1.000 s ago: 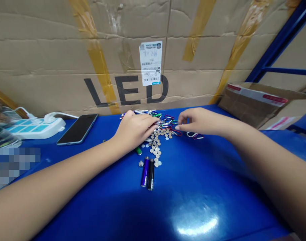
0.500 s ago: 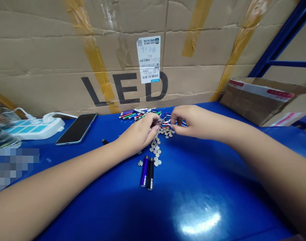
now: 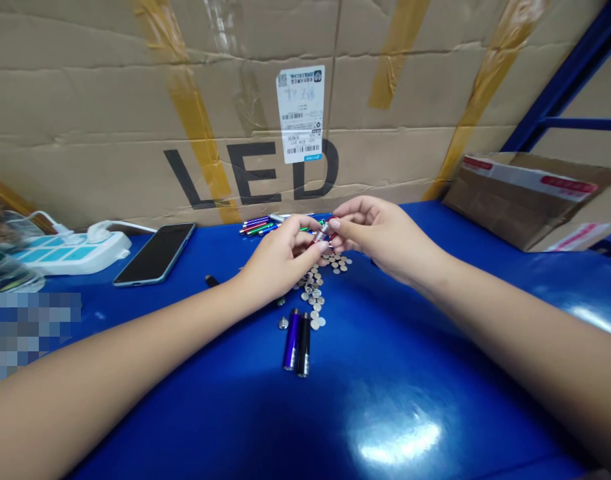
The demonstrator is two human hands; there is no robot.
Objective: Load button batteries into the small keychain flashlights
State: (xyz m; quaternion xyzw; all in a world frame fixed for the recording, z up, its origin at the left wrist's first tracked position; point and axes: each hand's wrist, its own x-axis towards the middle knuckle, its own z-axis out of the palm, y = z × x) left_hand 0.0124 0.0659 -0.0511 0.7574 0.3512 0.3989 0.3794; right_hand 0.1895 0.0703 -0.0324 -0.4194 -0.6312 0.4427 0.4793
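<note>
My left hand (image 3: 278, 257) pinches a small silver metal piece (image 3: 322, 235), partly hidden by the fingers. My right hand (image 3: 385, 233) is closed on a red carabiner clip (image 3: 334, 221), held against that silver piece. Fingertips of both hands almost meet. Below them lie many button cells (image 3: 317, 300) in a loose trail. Slim coloured metal tubes (image 3: 258, 227) are heaped behind my left hand. Nearer me, a purple tube (image 3: 292, 340) and a black tube (image 3: 304, 347) rest side by side, with a small metal cap (image 3: 283, 323) just left of them.
To the left are a phone (image 3: 155, 255) and a white power strip (image 3: 80, 255) with plugs in it. A black piece (image 3: 212, 281) lies beside my left forearm. A large cardboard box (image 3: 395, 167) forms the back, and an open carton (image 3: 515, 200) stands at right.
My right hand has moved left from the heap, bringing a red carabiner clip up to the silver piece in my left hand. The left hand has barely shifted.
</note>
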